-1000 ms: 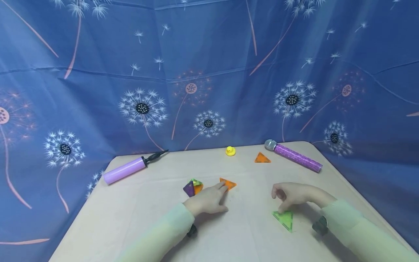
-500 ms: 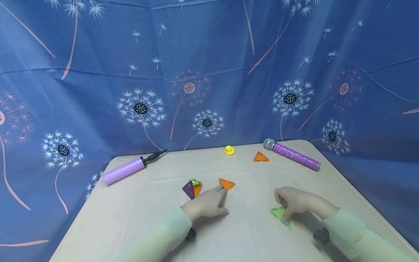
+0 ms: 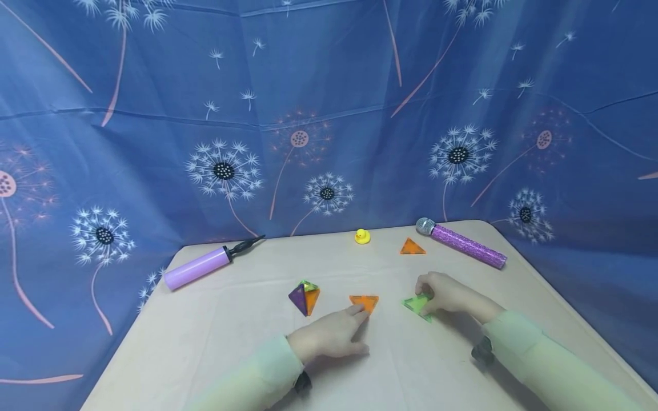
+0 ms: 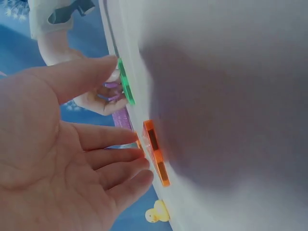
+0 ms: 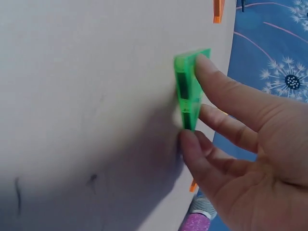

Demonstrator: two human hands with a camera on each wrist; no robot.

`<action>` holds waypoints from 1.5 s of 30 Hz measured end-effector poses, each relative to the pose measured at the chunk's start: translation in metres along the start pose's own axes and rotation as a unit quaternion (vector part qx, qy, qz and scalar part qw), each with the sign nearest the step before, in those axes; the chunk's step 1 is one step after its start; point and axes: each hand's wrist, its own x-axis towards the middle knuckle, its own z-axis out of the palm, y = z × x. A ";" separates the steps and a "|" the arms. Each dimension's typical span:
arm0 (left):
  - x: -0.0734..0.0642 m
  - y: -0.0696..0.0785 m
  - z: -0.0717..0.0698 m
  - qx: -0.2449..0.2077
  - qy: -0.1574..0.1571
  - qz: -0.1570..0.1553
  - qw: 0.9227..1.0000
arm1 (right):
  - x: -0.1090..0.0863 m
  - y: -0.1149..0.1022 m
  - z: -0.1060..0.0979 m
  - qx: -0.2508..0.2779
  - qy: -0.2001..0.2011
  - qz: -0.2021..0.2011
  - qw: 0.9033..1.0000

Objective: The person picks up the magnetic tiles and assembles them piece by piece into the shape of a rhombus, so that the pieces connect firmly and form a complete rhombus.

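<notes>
In the head view, my right hand [image 3: 449, 293] pinches a green triangular magnetic tile [image 3: 413, 305] between thumb and fingers. The right wrist view shows the green tile [image 5: 187, 89] tilted, its dark edge magnets facing the camera. My left hand [image 3: 331, 334] lies low over the table, its fairly straight fingertips on an orange triangular magnetic tile [image 3: 364, 300]. Seen from the left wrist, the thumb stands apart from the fingers, which reach to the orange tile [image 4: 155, 151]. Left of it sits a small joined shape of purple, orange and green tiles [image 3: 298, 299].
Another orange triangular tile [image 3: 412, 246] lies farther back, near a yellow rubber duck [image 3: 362, 236]. A glittery purple microphone [image 3: 468, 245] is at the back right, a lilac hand pump [image 3: 199, 269] at the back left. Behind the table [image 3: 231, 342] hangs a blue dandelion-print cloth [image 3: 360, 142].
My right hand has taken hold of the green tile and brought it leftward and away from me, closer to the orange tile. My left hand has drawn that orange tile slightly nearer and turned it.
</notes>
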 end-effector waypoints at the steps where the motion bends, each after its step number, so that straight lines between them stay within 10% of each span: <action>1: 0.000 -0.001 0.000 0.006 0.004 0.004 1.000 | 0.002 0.000 0.000 0.002 0.003 0.003 1.000; 13: 0.005 -0.016 0.003 0.019 -0.005 0.022 1.000 | 0.001 -0.007 0.008 -0.008 0.039 0.067 0.997; 23: -0.006 -0.014 -0.001 -0.007 -0.021 0.016 1.000 | 0.021 -0.015 0.018 0.004 0.068 0.047 0.997; 45: 0.001 -0.005 0.011 0.087 0.017 0.001 0.996 | 0.088 -0.050 0.041 0.108 0.088 -0.037 0.990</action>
